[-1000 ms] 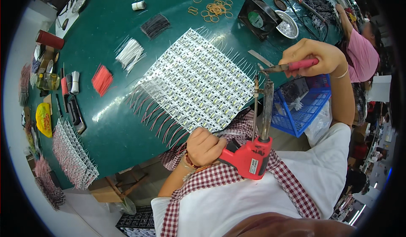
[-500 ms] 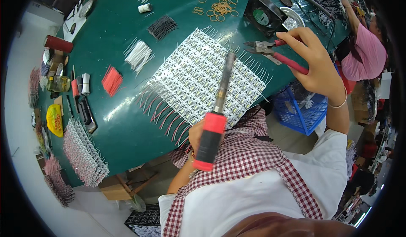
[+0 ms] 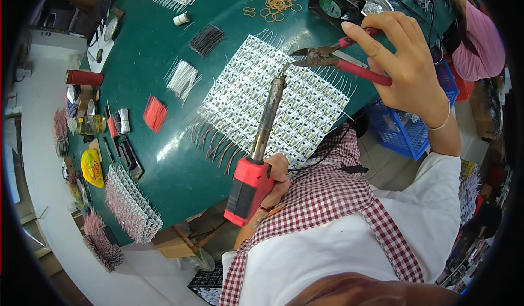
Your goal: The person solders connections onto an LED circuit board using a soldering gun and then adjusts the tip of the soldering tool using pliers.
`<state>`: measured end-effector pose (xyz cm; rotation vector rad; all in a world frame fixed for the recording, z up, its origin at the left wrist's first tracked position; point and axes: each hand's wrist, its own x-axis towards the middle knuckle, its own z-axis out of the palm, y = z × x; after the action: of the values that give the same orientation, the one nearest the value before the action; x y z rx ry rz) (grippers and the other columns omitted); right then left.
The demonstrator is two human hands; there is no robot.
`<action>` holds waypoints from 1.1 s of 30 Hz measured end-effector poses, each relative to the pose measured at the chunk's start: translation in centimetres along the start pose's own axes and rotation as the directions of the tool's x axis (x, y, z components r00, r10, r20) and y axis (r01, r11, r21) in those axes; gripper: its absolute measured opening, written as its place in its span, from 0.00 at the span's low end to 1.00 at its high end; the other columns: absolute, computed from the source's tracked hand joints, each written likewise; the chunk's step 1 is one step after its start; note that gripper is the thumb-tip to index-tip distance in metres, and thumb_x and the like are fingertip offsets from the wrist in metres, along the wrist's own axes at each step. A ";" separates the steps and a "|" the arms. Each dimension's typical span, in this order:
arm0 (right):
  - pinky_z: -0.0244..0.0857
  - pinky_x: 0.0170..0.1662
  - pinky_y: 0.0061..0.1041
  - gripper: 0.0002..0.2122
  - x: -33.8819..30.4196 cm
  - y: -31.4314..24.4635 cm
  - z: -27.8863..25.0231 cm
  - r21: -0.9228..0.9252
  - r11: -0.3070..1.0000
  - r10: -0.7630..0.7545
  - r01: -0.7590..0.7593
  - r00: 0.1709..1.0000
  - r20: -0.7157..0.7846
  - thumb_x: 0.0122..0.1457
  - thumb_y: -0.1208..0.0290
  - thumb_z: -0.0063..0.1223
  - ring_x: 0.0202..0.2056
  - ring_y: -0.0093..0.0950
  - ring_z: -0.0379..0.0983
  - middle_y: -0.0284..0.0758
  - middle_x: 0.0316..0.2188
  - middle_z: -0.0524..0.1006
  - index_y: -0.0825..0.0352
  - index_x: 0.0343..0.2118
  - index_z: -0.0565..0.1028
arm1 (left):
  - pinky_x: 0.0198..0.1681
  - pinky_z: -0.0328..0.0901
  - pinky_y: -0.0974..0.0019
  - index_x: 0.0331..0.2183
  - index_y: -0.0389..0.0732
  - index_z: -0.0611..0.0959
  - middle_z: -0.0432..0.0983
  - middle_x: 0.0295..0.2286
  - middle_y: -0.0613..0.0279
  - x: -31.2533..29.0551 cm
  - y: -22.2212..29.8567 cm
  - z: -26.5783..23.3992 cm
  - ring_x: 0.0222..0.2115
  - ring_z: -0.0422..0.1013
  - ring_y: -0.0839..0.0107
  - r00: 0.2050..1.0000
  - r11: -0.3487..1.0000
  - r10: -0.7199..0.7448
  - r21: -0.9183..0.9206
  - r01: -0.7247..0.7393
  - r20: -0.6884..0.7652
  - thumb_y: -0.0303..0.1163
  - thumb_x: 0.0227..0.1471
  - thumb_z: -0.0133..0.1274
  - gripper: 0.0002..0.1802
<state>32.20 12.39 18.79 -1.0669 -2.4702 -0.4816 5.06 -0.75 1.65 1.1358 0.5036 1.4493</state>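
Observation:
My left hand (image 3: 277, 179) is wrapped round the red-and-black handle of a soldering iron (image 3: 268, 120). Its dark metal barrel slants up over a sheet of small white circuit boards (image 3: 319, 123) with wires fringing its edges. In my right hand (image 3: 409, 68) is a pair of red-handled cutting pliers (image 3: 317, 56), its handles spread and jaws parted. Those jaws hover by the iron's tip, above the upper part of the sheet; whether they touch it, I cannot tell.
Beyond the sheet are rubber bands (image 3: 279, 3) and a black fan (image 3: 332, 3). Bundles of black wires (image 3: 206, 39), white wires (image 3: 183, 79) and red wires (image 3: 155, 114) lie left on the green table (image 3: 180, 180). A blue basket (image 3: 401, 134) stands right; a person in pink (image 3: 480, 49) is beyond.
The pliers have moved left, closer to the iron's tip. The iron's handle has swung left and its tip has shifted left and slightly down. The whole view has shifted a little.

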 end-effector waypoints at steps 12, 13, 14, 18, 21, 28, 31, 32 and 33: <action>0.64 0.42 0.34 0.31 0.3 1.0 -0.6 0.024 0.994 -0.103 0.103 0.995 -0.011 0.34 0.79 0.60 0.40 0.37 0.69 0.37 0.39 0.73 0.62 0.50 0.76 | 0.27 0.55 0.62 0.28 0.42 0.74 0.63 0.17 0.66 0.3 -0.2 1.0 0.18 0.59 0.69 0.997 0.987 -0.032 -0.157 0.021 -0.064 0.22 0.38 0.57 0.11; 0.64 0.41 0.33 0.30 0.6 1.0 -0.7 0.035 0.993 -0.116 0.117 0.993 -0.014 0.34 0.78 0.60 0.39 0.36 0.70 0.37 0.38 0.73 0.62 0.49 0.77 | 0.27 0.55 0.62 0.28 0.41 0.74 0.64 0.17 0.66 0.2 -0.2 0.9 0.18 0.59 0.69 0.998 0.990 -0.020 -0.138 0.013 -0.051 0.21 0.39 0.57 0.10; 0.64 0.41 0.33 0.30 0.6 1.0 -0.7 0.037 0.992 -0.117 0.118 0.993 -0.012 0.34 0.78 0.60 0.39 0.36 0.70 0.37 0.38 0.73 0.62 0.49 0.77 | 0.27 0.55 0.62 0.28 0.41 0.74 0.64 0.17 0.66 0.2 -0.2 0.8 0.18 0.59 0.69 0.998 0.990 -0.021 -0.138 0.013 -0.054 0.21 0.39 0.57 0.10; 0.64 0.38 0.32 0.28 0.8 1.1 -0.9 0.033 0.987 -0.155 0.155 0.988 -0.002 0.35 0.75 0.61 0.36 0.35 0.70 0.36 0.36 0.73 0.63 0.47 0.77 | 0.26 0.57 0.63 0.29 0.40 0.74 0.64 0.17 0.65 0.3 -0.2 0.6 0.17 0.60 0.69 0.999 0.998 0.041 -0.044 -0.040 0.030 0.18 0.42 0.55 0.09; 0.63 0.36 0.31 0.28 0.9 1.2 -1.0 0.026 0.984 -0.175 0.176 0.984 -0.011 0.35 0.75 0.61 0.34 0.35 0.70 0.36 0.35 0.73 0.63 0.47 0.78 | 0.25 0.57 0.63 0.28 0.40 0.73 0.63 0.16 0.65 0.5 0.1 0.8 0.17 0.60 0.69 0.998 0.999 0.049 -0.019 -0.048 0.044 0.17 0.42 0.54 0.10; 0.64 0.35 0.30 0.27 0.9 2.0 -0.7 0.060 0.977 -0.203 0.203 0.979 -0.004 0.35 0.79 0.58 0.34 0.34 0.70 0.36 0.34 0.73 0.64 0.46 0.77 | 0.31 0.60 0.58 0.29 0.42 0.75 0.65 0.22 0.65 0.3 0.8 0.0 0.22 0.63 0.66 0.986 0.989 -0.067 -0.117 0.085 0.153 0.15 0.39 0.56 0.13; 0.63 0.39 0.32 0.29 0.8 2.0 -0.5 0.075 0.983 -0.173 0.168 0.983 0.061 0.35 0.81 0.57 0.37 0.35 0.69 0.37 0.37 0.73 0.64 0.48 0.76 | 0.25 0.54 0.63 0.27 0.40 0.74 0.61 0.15 0.67 0.1 -0.1 1.3 0.17 0.58 0.70 1.000 0.989 -0.013 -0.144 0.010 -0.015 0.19 0.40 0.54 0.08; 0.63 0.39 0.32 0.29 0.8 2.1 -0.6 0.075 0.983 -0.174 0.169 0.983 0.062 0.35 0.81 0.57 0.37 0.35 0.69 0.37 0.37 0.73 0.64 0.48 0.76 | 0.25 0.54 0.63 0.27 0.40 0.74 0.61 0.15 0.67 0.0 0.0 1.1 0.17 0.58 0.70 1.000 0.989 -0.012 -0.144 0.010 -0.017 0.19 0.40 0.54 0.08; 0.63 0.42 0.33 0.30 0.9 2.2 -0.7 0.068 0.986 -0.160 0.154 0.982 0.096 0.35 0.81 0.56 0.40 0.36 0.69 0.38 0.38 0.72 0.64 0.49 0.75 | 0.26 0.54 0.62 0.28 0.41 0.74 0.62 0.17 0.66 -0.1 0.0 0.9 0.19 0.59 0.69 0.994 0.971 -0.100 -0.223 0.088 -0.041 0.21 0.41 0.54 0.08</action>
<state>33.46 14.04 20.20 -0.8971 -2.6539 -0.4055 5.75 -1.13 2.00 0.8885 0.4156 1.4168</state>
